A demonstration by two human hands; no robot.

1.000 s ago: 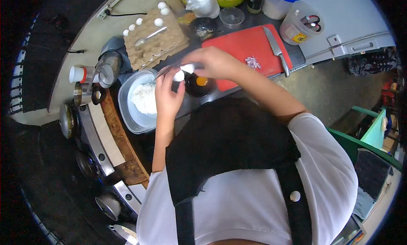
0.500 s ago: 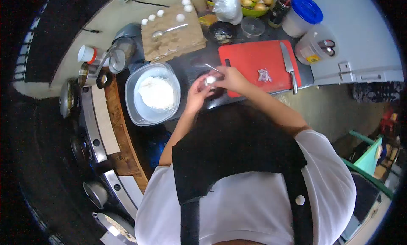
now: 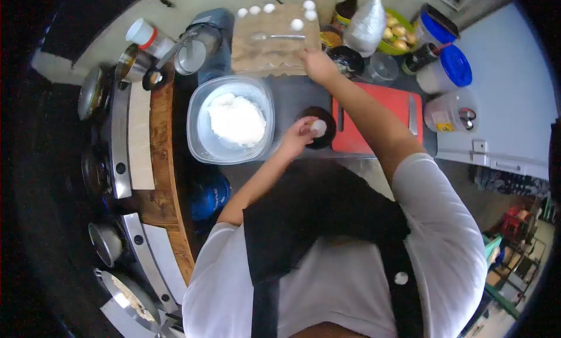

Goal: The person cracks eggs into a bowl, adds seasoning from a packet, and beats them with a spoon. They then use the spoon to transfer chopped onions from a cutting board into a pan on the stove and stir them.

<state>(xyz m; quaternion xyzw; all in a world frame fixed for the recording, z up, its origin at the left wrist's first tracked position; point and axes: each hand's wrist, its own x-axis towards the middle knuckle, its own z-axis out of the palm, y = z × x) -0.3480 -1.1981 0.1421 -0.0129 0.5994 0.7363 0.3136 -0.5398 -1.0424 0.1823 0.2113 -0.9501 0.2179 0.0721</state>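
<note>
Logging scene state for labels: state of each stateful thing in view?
left hand: holds an eggshell over the small dark bowl
right hand: at the egg tray edge
plastic tub: lid off, white food inside
blue-lid jar: closed
egg tray: partly filled, spoon lying on it

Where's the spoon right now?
In the head view, the spoon lies on the cardboard egg tray at the counter's far edge, just beyond the right hand.

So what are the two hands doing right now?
Left hand: closed on an eggshell over the dark bowl.
Right hand: at the egg tray; grip cannot be told.
</note>
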